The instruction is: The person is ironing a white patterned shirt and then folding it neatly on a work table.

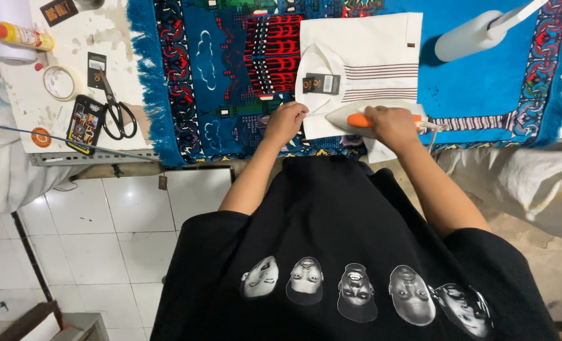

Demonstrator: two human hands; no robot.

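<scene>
A folded white shirt [382, 47] with thin dark stripes and a dark tag lies on a blue patterned rug [483, 88] with a fringe. My right hand [391, 123] grips the orange handle of a white clothes iron [347, 117], which rests on the shirt's near edge. Just left of the iron, my left hand [286, 120] presses down on the shirt's near left corner, fingers curled on the cloth.
A white spray bottle [476, 35] lies on the rug at the back right. On the white board to the left are black scissors [117, 113], a tape roll [60, 82], a phone [84, 123] and a yellow glue bottle [22, 35]. White sacks flank the table.
</scene>
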